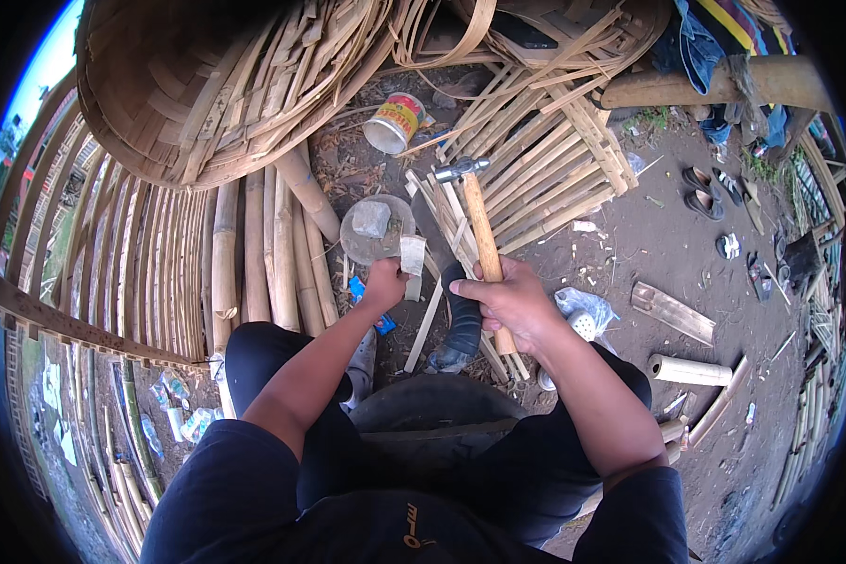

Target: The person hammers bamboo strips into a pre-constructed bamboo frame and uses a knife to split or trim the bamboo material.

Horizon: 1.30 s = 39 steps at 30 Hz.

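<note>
My right hand (517, 305) is wrapped round the wooden handle of a hammer (482, 226), held upright with its metal head at the top. To its left, my left hand (385, 285) is closed on a flat pale piece (412, 254), whose material I cannot make out. Just beyond that hand a grey stone block (371, 219) rests on a round grey slab (355, 246). Between my hands, a dark, curved, ribbed strip (462, 310) lies near the ground. Thin bamboo slats (429, 324) lie beside it.
A slatted bamboo panel (545, 179) lies ahead, near a printed bucket (393, 124). Large woven bamboo discs (197, 85) hang over the upper left, above bamboo poles (282, 254). Sandals (702, 193), split bamboo (673, 313) and a bamboo tube (690, 369) lie on the right.
</note>
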Each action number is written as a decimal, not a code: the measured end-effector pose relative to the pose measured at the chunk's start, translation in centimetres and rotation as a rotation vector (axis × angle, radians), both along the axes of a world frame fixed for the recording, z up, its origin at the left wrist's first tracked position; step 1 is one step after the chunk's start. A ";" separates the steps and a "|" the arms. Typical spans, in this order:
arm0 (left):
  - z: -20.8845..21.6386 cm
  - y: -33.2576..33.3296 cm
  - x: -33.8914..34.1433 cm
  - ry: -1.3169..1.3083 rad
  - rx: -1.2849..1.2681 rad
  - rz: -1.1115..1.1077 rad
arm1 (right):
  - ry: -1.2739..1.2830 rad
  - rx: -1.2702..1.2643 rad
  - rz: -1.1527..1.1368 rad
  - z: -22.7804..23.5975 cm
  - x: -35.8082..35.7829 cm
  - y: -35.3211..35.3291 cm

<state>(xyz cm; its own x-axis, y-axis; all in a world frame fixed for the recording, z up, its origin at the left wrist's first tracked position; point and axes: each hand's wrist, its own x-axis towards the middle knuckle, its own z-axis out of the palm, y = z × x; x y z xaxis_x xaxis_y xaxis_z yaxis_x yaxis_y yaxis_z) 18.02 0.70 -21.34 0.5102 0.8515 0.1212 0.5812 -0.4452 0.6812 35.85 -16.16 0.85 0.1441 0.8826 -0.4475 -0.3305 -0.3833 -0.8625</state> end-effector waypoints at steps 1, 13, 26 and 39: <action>-0.3 0.1 0.0 -0.017 0.016 0.009 | -0.017 0.003 0.003 0.3 -0.4 0.0; 1.3 -0.7 0.1 -0.028 0.015 0.021 | -0.184 0.079 0.035 1.3 -1.9 0.2; 2.3 0.4 -1.6 0.619 -0.040 -0.213 | -0.302 0.081 0.062 0.9 -3.1 0.0; 21.4 -10.4 -1.2 -0.392 -1.273 0.032 | -0.414 0.286 0.047 -2.0 -4.6 0.7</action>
